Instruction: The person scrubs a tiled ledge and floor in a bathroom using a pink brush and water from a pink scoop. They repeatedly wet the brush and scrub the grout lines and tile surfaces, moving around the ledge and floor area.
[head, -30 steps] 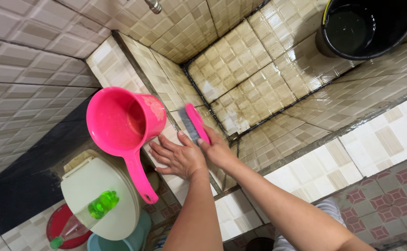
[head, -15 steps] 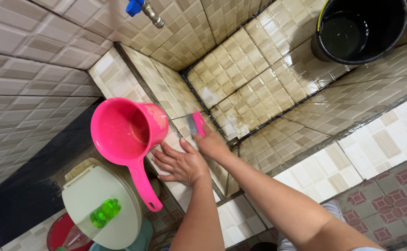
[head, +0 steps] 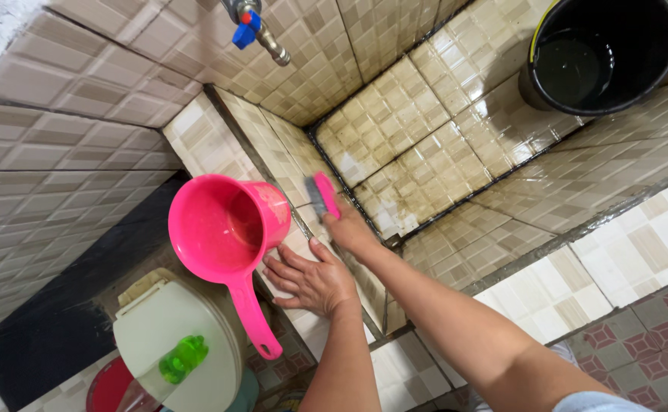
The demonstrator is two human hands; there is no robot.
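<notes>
Fingers (head: pixel 347 221) of the right hand (head: pixel 351 229) are wrapping the pink scrub brush (head: pixel 322 194), pressing it on the tiled ledge (head: pixel 288 164).
The brush is sitting slightly farther up the ledge than a moment ago; the left hand (head: pixel 309 281) is staying flat, fingers spread, beside the pink dipper (head: pixel 223 229).

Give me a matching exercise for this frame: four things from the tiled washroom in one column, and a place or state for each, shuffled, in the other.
Things:
1. pink plastic scrub brush
2. pink plastic dipper with a long handle
3. round black plastic bucket
4. metal tap with a blue handle

Places or states:
A. fixed to the tiled wall at top
B. held in the right hand
C. standing in the tiled basin's far corner, holding water
D. resting on the ledge beside the flat left hand

Pairs: 1-B, 2-D, 3-C, 4-A
</notes>
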